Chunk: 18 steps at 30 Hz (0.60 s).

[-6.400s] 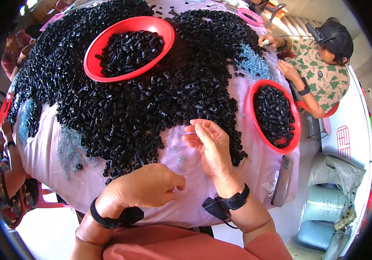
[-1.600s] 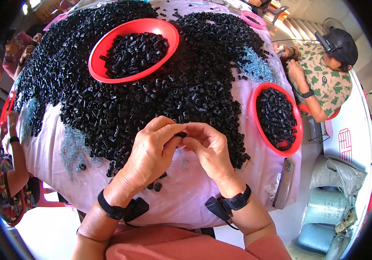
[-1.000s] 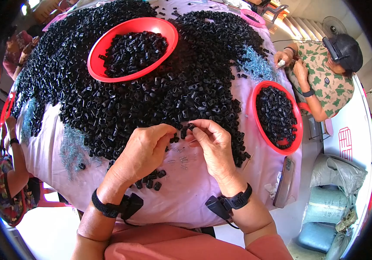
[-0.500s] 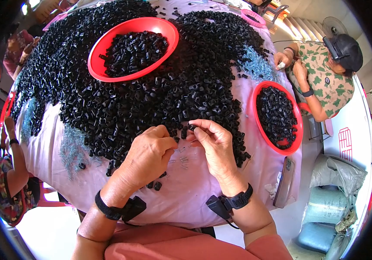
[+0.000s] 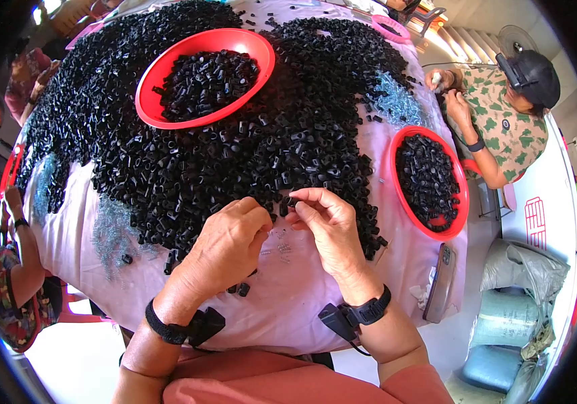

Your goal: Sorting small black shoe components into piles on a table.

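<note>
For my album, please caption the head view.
Right hand pinching a black part, left hand close by; beyond, a black heap and two red bowls.

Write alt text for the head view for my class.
Someone's right hand apparently pinches a small black part beside the curled left hand. On the table, black parts lie heaped, with one red bowl atop and another alongside.
</note>
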Available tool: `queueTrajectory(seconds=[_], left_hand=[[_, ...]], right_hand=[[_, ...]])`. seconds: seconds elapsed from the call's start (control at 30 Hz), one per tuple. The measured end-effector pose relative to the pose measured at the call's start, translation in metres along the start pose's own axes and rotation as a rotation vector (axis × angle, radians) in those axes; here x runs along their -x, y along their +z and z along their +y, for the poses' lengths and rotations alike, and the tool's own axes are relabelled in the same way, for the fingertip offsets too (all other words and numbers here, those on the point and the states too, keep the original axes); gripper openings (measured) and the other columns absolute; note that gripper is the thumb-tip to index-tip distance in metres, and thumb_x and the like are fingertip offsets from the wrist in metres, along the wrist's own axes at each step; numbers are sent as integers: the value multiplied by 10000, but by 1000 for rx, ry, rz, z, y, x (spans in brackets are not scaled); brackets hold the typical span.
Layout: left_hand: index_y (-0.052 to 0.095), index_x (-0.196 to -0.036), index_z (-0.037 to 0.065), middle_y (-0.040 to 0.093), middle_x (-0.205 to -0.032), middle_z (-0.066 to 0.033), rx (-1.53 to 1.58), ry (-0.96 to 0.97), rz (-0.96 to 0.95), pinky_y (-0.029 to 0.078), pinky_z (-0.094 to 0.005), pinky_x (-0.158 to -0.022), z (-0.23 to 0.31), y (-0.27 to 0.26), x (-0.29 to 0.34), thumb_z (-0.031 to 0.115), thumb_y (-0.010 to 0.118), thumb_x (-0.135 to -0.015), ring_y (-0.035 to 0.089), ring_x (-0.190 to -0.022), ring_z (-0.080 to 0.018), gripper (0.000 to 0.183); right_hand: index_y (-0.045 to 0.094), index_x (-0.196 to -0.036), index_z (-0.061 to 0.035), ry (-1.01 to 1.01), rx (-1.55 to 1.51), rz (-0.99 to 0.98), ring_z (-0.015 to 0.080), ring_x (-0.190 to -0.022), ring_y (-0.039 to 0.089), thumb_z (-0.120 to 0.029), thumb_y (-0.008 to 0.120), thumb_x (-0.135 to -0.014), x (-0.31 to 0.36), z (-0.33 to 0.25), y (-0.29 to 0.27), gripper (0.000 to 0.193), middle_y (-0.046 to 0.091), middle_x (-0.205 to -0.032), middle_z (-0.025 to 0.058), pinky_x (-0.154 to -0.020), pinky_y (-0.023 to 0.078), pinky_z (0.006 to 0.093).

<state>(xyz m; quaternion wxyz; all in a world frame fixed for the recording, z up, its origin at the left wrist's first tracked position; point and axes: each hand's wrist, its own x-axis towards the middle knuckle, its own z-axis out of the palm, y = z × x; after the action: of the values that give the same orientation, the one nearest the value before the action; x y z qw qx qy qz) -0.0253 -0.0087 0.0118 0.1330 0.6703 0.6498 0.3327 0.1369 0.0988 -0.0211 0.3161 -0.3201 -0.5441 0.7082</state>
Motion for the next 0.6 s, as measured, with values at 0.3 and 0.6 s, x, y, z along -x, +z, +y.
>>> queueTrajectory(seconds=[0.3, 0.6], left_hand=[[615, -942, -22, 689, -778, -158, 216, -196, 100, 546, -347, -638, 12, -6, -6, -13, 631, -897, 707, -704, -253, 49], [639, -989, -19, 699, -842, -154, 218, -188, 181, 552, -347, -670, 11, -3, -7, -2, 633, -907, 712, -755, -248, 84]], right_hand=[[705, -1093, -1, 49, -34, -53, 98, -813, 702, -35, 656, -979, 1, 1, 1, 129, 716, -925, 36, -751, 578, 238], [717, -1100, -5, 62, -38, -112, 96, -793, 704, -68, 675, -978, 1, 3, 0, 143, 737, -890, 47, -726, 571, 230]])
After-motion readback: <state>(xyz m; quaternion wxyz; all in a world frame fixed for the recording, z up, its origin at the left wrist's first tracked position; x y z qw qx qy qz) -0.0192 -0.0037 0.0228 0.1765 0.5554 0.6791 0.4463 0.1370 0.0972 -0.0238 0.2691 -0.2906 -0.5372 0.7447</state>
